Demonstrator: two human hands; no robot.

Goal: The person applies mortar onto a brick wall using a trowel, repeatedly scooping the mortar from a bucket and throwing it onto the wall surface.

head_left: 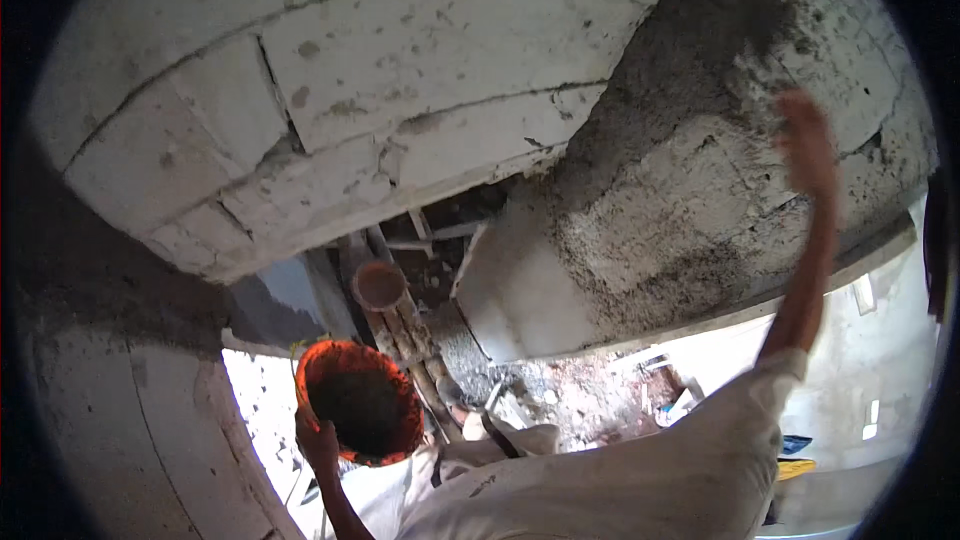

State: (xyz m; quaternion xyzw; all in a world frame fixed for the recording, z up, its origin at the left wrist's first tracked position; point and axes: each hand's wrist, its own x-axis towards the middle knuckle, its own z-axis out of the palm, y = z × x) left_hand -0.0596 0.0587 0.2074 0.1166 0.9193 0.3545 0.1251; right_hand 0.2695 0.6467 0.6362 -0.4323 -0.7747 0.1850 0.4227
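My left hand (316, 440) grips the rim of an orange bucket (412, 410), its fingers closed over the near left side. Dark grey wet mortar (365, 408) lies inside that bucket. Up at the right, my right arm reaches out to a block wall (870, 30) partly coated with rough mortar (660, 210). My right hand (808, 145) is in front of the coated surface, smeared by motion; its fingers cannot be made out, nor whether they touch the wall or hold anything.
A reddish round container (380, 285) stands on long poles (405, 340) beyond the bucket. Bare block wall (400, 50) fills the upper left. Rubble (590, 405) covers the ground far below. A wall edge (740, 325) runs beneath my right arm.
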